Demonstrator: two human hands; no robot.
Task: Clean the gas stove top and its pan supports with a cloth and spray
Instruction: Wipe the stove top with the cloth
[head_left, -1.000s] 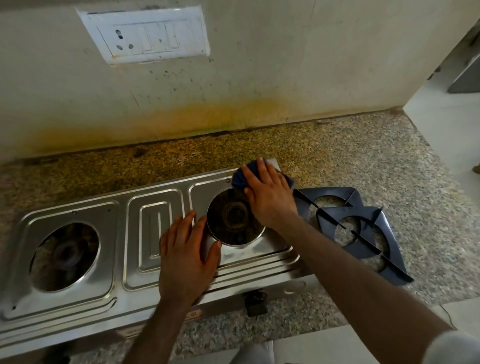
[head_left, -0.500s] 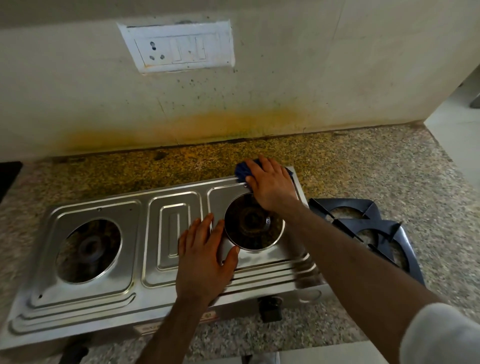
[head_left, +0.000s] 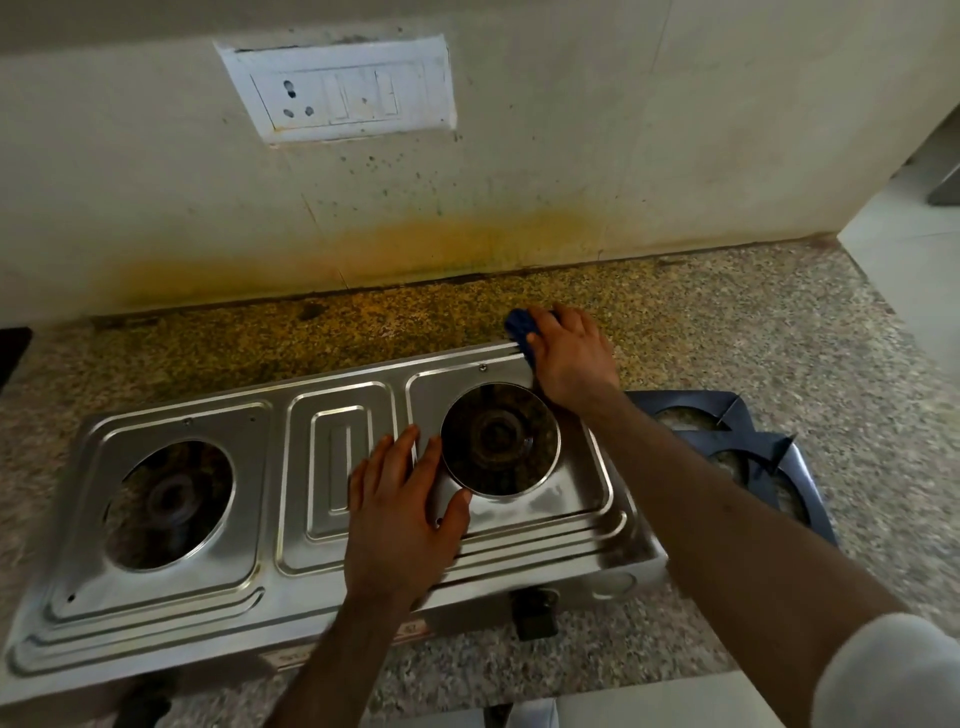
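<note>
A steel two-burner gas stove top (head_left: 270, 530) lies on the granite counter, its two burner holes bare. My right hand (head_left: 571, 358) presses a blue cloth (head_left: 519, 327) onto the stove's far right corner; most of the cloth is hidden under my fingers. My left hand (head_left: 400, 519) rests flat on the steel, fingers straight, just left of the right burner hole (head_left: 498, 441). Two dark pan supports (head_left: 748, 457) lie stacked on the counter to the right of the stove. No spray bottle is in view.
The speckled granite counter (head_left: 779, 332) runs to a stained wall with a white switch plate (head_left: 337, 88). A black knob (head_left: 535, 613) sticks out of the stove's front. The counter ends at the right, with floor beyond. A dark object edge (head_left: 13, 353) shows at far left.
My right hand has slid the cloth away from the burner hole's rim to the stove's far right corner. My left hand stays flat on the steel.
</note>
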